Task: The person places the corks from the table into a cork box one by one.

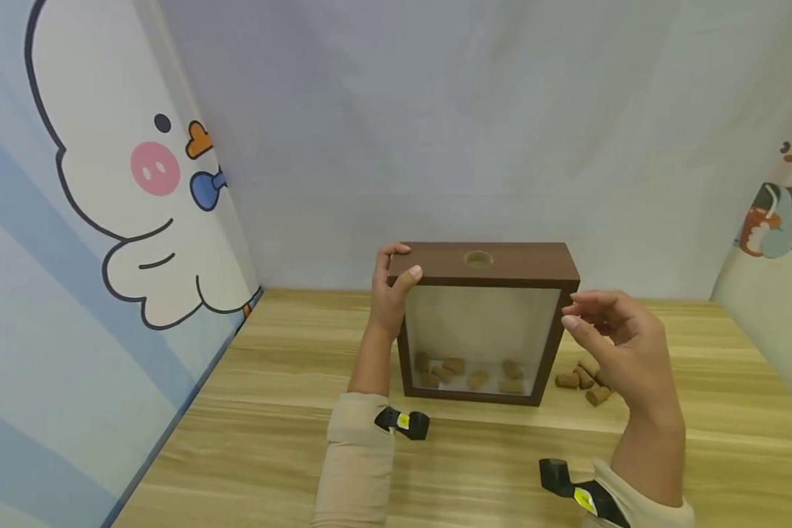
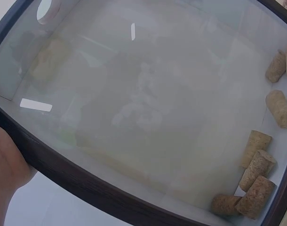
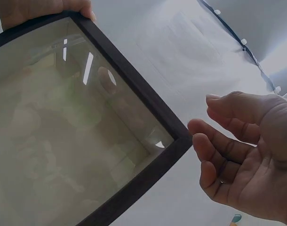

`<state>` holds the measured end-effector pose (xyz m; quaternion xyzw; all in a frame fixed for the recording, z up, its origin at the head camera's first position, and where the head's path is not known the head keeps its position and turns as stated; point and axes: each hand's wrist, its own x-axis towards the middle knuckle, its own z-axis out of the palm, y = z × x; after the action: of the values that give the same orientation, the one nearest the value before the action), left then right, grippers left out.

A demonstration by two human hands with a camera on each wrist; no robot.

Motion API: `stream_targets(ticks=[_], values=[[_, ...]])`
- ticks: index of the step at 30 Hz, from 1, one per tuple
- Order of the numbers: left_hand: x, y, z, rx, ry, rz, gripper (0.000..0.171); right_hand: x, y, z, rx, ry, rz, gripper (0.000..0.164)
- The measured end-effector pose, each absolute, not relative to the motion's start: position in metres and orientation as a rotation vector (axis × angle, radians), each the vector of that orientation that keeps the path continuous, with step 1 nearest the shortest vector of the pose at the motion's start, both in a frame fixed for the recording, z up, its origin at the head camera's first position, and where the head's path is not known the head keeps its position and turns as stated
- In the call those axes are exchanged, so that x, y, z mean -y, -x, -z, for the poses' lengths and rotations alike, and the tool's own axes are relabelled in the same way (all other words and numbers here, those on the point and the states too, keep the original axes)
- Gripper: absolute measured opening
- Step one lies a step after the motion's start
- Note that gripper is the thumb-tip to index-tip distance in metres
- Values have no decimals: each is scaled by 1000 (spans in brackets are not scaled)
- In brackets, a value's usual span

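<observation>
A dark brown shadow box frame (image 1: pixel 485 262) stands upright on the table, with a clear front and a round hole (image 1: pixel 479 259) in its top. Several corks (image 2: pixel 256 195) lie at the bottom inside it. My left hand (image 1: pixel 391 297) grips the upper left corner, thumb on the top edge and fingers round the side. Beside the upper right edge hangs my right hand (image 1: pixel 627 341), fingers loosely bent and thumb apart from them. Nothing shows between those fingers in the right wrist view. Partly hidden behind that hand, several loose corks (image 1: pixel 567 380) lie on the table.
The wood-grain table (image 1: pixel 290 440) runs back to a pale grey wall (image 1: pixel 475 132). At the left is a wall panel with a white cartoon bird (image 1: pixel 105 132); another panel with a cartoon figure (image 1: pixel 775 213) stands at the right.
</observation>
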<state>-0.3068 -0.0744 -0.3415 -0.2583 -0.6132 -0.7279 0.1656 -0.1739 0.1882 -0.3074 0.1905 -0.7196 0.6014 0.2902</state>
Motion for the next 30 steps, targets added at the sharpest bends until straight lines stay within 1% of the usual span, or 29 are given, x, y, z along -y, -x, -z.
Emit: stream_targets(ticks=[7,13,18,27,30], values=[[75,305,342,1748,745,2071,44,-198,169,321,1863,-492,-1744,26],[76,306,342,1746,741,2067,47,-209,167,332,1940,-472,-1708,24],[77,307,342,1735,752,2072,45,-215,167,337,1959,-416,-1703,22],[77,307,342,1734,749,2075,46,-227,169,353,2180,-212,-1461,21],[78,306,342,1745,742,2064,49,-233,169,360,2261,-159,-1375,23]])
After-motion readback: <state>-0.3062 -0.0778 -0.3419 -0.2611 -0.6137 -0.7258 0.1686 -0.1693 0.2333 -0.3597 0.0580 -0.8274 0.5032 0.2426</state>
